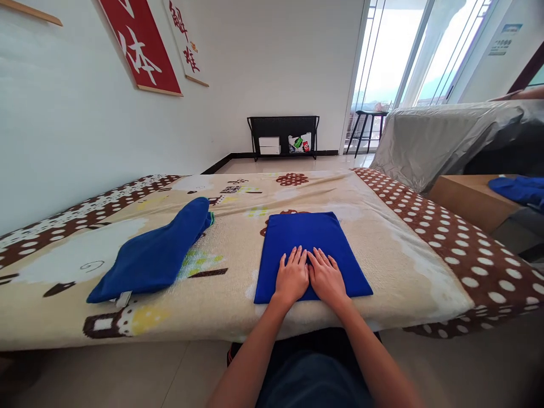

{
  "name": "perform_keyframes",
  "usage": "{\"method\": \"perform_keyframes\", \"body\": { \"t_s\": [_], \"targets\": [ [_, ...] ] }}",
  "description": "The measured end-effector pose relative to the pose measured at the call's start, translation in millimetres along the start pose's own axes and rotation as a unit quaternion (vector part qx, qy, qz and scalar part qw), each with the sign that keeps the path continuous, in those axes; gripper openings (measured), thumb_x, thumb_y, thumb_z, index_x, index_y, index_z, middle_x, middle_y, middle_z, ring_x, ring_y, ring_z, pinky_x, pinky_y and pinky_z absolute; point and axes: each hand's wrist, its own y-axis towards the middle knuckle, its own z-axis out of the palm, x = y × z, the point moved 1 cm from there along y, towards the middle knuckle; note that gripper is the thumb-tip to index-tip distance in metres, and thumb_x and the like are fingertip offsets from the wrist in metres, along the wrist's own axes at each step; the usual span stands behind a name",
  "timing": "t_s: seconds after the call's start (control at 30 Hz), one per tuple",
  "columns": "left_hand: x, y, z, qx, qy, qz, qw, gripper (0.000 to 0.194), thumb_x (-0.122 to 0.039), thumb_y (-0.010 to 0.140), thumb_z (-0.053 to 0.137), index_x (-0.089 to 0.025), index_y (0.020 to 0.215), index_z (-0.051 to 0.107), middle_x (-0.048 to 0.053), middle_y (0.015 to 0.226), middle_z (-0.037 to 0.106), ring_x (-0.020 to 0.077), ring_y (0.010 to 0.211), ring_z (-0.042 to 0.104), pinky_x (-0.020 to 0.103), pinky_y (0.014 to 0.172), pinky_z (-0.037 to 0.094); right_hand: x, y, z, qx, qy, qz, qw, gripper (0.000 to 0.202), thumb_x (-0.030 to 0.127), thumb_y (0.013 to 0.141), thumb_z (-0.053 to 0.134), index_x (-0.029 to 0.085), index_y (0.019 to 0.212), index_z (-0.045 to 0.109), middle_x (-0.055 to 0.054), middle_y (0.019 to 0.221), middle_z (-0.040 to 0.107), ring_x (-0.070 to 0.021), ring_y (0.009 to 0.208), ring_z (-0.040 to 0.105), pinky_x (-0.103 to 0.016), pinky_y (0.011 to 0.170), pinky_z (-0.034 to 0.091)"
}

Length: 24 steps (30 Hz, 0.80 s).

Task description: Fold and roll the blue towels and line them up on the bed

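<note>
A blue cloth (pixel 306 229) lies flat in a neat four-sided shape near the front edge of the bed. My left hand (pixel 292 274) rests palm down on its lower middle, fingers extended. Beside it, nearly touching, my right hand (pixel 326 274) also lies flat on the cloth. Neither hand grips anything. Further left, a second blue cloth (pixel 148 258) lies rumpled at a slant, with a white tag at its lower edge and a bit of green edging at its upper right.
A patterned blanket (pixel 229 317) covers the bed. To the right stands a cardboard box (pixel 471 198) with blue fabric (pixel 521 188) on it, near a plastic-covered object (pixel 442 139). A black rack (pixel 283 126) stands by the far wall, a stool (pixel 364 127) near the window.
</note>
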Motion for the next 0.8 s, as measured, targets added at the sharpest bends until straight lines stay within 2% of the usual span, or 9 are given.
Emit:
{"method": "perform_keyframes", "body": {
  "t_s": [0.17,0.33,0.5,0.67,0.8],
  "targets": [
    [4.1,-11.5,-7.1,-0.016,0.023,-0.027,0.999,0.053,-0.04,0.102,0.029,-0.025,0.151,0.038,0.004,0.16,0.034,0.0222,0.15,0.028,0.054,0.121,0.024,-6.9,-5.1,-9.3,0.004,-0.059,0.034,0.998,0.052,0.041,0.101,0.036,0.021,0.147,0.046,-0.007,0.156,0.039,-0.0213,0.147,0.033,-0.045,0.119,0.023],
    [16.2,-30.6,-13.6,-0.03,0.039,-0.051,0.997,0.056,-0.051,0.102,0.027,-0.027,0.151,0.038,0.003,0.159,0.035,0.0235,0.149,0.03,0.054,0.121,0.026,-31.3,-15.5,-15.5,-0.017,-0.08,0.041,0.996,0.057,0.051,0.101,0.034,0.021,0.148,0.045,-0.008,0.155,0.04,-0.0228,0.147,0.034,-0.047,0.119,0.022],
    [28.3,-53.0,-16.5,-0.064,0.058,-0.064,0.994,0.057,-0.051,0.102,0.029,-0.024,0.151,0.039,0.005,0.158,0.037,0.0242,0.148,0.032,0.051,0.121,0.027,-52.0,-37.2,-20.2,-0.064,-0.083,0.023,0.994,0.055,0.049,0.102,0.033,0.019,0.145,0.049,-0.007,0.152,0.046,-0.0217,0.144,0.038,-0.043,0.119,0.025],
    [32.7,-78.9,-13.5,-0.115,0.076,-0.067,0.988,0.055,-0.045,0.102,0.034,-0.022,0.151,0.039,0.005,0.159,0.036,0.0254,0.147,0.034,0.05,0.12,0.03,-55.6,-61.1,-16.2,-0.148,-0.105,0.006,0.983,0.05,0.041,0.102,0.037,0.019,0.144,0.05,-0.007,0.148,0.05,-0.0234,0.141,0.043,-0.045,0.117,0.026],
    [38.9,-97.5,-11.0,-0.134,0.08,-0.053,0.986,0.055,-0.042,0.101,0.038,-0.024,0.153,0.036,0.004,0.16,0.034,0.0244,0.148,0.033,0.048,0.119,0.032,-61.1,-75.5,-9.8,-0.216,-0.1,-0.012,0.971,0.046,0.037,0.1,0.043,0.019,0.142,0.053,-0.007,0.145,0.053,-0.0232,0.138,0.047,-0.044,0.116,0.03]
  ]
}}
